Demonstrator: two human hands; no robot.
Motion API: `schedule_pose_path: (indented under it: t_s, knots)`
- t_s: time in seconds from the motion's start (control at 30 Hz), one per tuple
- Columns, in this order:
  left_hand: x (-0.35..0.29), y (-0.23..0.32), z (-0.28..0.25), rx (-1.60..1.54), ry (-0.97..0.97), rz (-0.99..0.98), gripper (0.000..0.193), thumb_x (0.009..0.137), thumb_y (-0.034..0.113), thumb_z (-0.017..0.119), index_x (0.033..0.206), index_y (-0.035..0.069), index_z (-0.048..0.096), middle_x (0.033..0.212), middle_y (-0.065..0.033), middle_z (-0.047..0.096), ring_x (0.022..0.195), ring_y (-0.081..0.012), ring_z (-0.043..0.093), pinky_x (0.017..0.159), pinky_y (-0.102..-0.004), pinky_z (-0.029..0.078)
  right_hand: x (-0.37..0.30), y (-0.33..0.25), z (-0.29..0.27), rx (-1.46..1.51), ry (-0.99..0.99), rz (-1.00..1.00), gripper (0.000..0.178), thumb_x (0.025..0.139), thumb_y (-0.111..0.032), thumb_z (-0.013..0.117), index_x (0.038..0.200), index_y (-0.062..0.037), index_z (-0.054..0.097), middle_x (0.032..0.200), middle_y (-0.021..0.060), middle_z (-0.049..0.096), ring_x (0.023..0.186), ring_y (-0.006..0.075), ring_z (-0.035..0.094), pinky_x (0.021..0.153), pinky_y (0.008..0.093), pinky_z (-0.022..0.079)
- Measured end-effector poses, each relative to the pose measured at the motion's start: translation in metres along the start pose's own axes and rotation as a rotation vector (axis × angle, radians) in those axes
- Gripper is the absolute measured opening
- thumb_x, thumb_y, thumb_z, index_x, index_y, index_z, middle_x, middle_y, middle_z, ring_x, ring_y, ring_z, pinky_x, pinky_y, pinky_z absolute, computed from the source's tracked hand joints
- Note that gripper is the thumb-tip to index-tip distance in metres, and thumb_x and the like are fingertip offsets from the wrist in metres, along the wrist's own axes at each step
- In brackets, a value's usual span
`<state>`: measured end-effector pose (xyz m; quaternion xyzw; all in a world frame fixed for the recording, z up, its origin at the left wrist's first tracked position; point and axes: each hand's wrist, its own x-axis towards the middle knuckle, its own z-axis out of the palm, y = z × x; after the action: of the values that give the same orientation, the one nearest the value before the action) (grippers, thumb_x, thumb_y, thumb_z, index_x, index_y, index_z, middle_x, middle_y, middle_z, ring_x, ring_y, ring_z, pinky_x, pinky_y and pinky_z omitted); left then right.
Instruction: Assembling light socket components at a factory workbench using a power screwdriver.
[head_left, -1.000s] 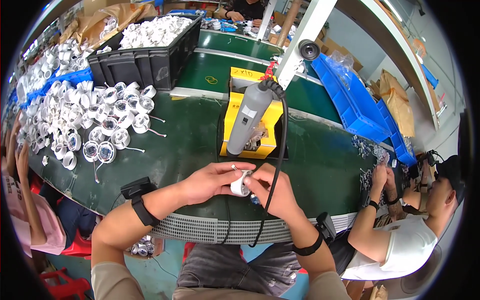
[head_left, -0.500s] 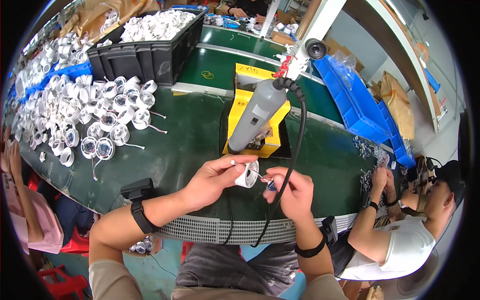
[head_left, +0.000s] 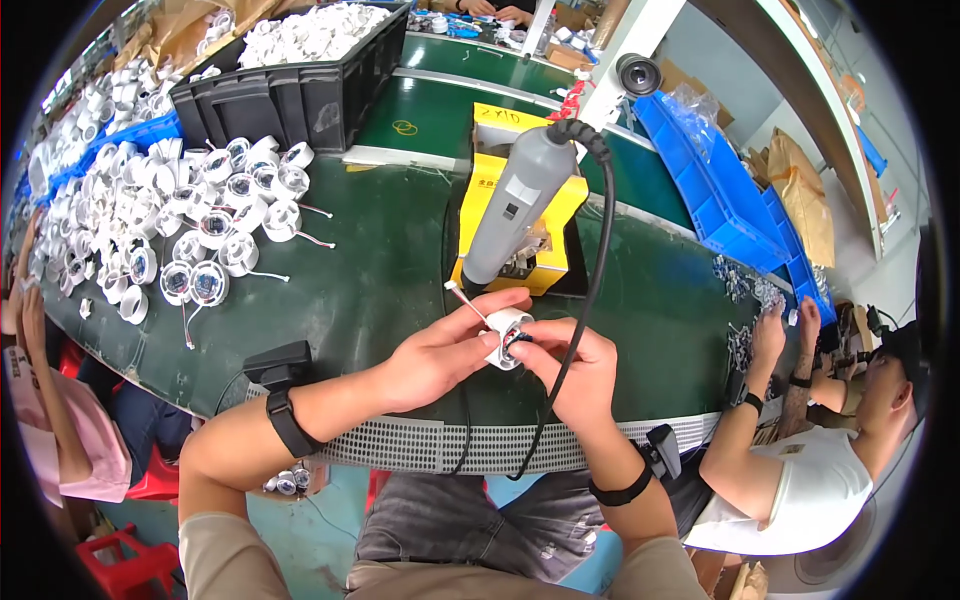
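Observation:
Between my hands, above the near part of the green table, is a white round plastic housing (head_left: 508, 324). My left hand (head_left: 445, 350) grips its left side between thumb and fingers. At the housing's open face, my right hand (head_left: 573, 368) pinches a small dark circuit board (head_left: 517, 341), which sits partly inside the rim. A thin wire lead with a white plug (head_left: 460, 294) sticks out past the left fingers. Just beyond my hands, a grey cylindrical tool (head_left: 520, 205) leans over a yellow stand (head_left: 560, 230).
A pile of white housings (head_left: 215, 225) with boards and wires covers the table's left. Behind it stands a black crate (head_left: 270, 115) of white parts. A black cable (head_left: 606, 230) hangs past my right hand. Blue bins (head_left: 715, 205) and a co-worker (head_left: 790, 470) are at the right.
My right hand has moved left and brought the circuit board into the housing's opening. The housing has turned, and the wire's plug now shows farther out beyond my left hand.

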<state>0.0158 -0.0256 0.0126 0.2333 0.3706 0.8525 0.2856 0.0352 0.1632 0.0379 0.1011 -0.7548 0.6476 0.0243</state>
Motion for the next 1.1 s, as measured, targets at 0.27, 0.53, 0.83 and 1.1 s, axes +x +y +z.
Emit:
schedule_pose_path:
  t_s: [0.27, 0.53, 0.83, 1.1]
  knots:
    - [-0.008, 0.001, 0.001, 0.3, 0.04, 0.09, 0.059, 0.102, 0.016, 0.044, 0.151, 0.006, 0.013, 0.145, -0.0069, 0.032, 0.134, -0.0161, 0.032, 0.111, -0.0292, 0.025, 0.006, 0.004, 0.017, 0.214, 0.065, -0.139, 0.042, 0.07, -0.001, 0.081, 0.103, 0.0023, 0.055, 0.103, 0.0083, 0.057, 0.092, 0.018, 0.06, 0.077, 0.0301, 0.051]
    - [0.01, 0.016, 0.016, 0.553, 0.126, -0.081, 0.041, 0.092, 0.014, 0.059, 0.127, -0.001, 0.044, 0.113, -0.0137, 0.055, 0.091, -0.0184, 0.062, 0.07, -0.0294, 0.058, 0.014, 0.0, -0.021, -0.213, -0.106, -0.113, 0.015, 0.078, 0.004, 0.068, 0.092, 0.0038, 0.062, 0.094, 0.0089, 0.06, 0.087, 0.0158, 0.06, 0.079, 0.0274, 0.048]
    - [0.008, -0.003, -0.004, 0.551, 0.296, -0.087, 0.037, 0.089, 0.005, 0.052, 0.124, -0.003, 0.042, 0.112, -0.0167, 0.055, 0.087, -0.0233, 0.064, 0.064, -0.0306, 0.062, 0.063, -0.02, 0.055, -0.342, 0.156, -0.4, 0.057, 0.082, -0.002, 0.067, 0.133, 0.0005, 0.041, 0.111, 0.0097, 0.059, 0.102, 0.0185, 0.057, 0.088, 0.0314, 0.046]
    - [-0.003, 0.002, -0.011, 0.346, 0.359, -0.224, 0.036, 0.099, 0.007, 0.043, 0.135, 0.006, 0.043, 0.11, -0.0075, 0.057, 0.099, -0.0192, 0.062, 0.084, -0.0367, 0.058, 0.092, -0.049, 0.057, 0.444, 0.338, -0.602, 0.05, 0.095, -0.018, 0.054, 0.136, 0.0019, 0.034, 0.07, 0.0062, 0.053, 0.058, 0.0155, 0.054, 0.056, 0.0302, 0.047]
